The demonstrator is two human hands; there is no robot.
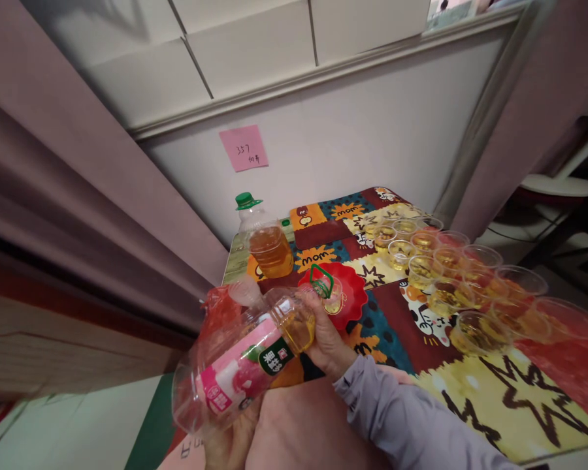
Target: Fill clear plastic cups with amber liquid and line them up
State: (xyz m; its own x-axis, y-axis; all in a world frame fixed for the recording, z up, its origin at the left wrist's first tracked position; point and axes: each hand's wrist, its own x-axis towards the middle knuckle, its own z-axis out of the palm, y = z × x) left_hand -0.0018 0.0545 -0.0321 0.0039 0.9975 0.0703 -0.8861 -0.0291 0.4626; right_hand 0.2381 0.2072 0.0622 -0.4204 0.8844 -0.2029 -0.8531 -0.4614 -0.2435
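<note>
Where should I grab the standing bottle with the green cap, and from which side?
Probably wrap a hand around the round body of the green-capped bottle, coming from the right. It stands upright, with juice low in the body, so that should feel steady. The curtain is on its left, and the tilted bottle is in front.

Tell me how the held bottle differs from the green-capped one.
The held bottle tilts; the green-capped bottle stands upright. The held bottle has a little liquid toward its neck; the green-capped bottle looks fuller. The held bottle shows a pink label; the green-capped bottle shows none. Both are clear, with yellowish liquid.
</note>
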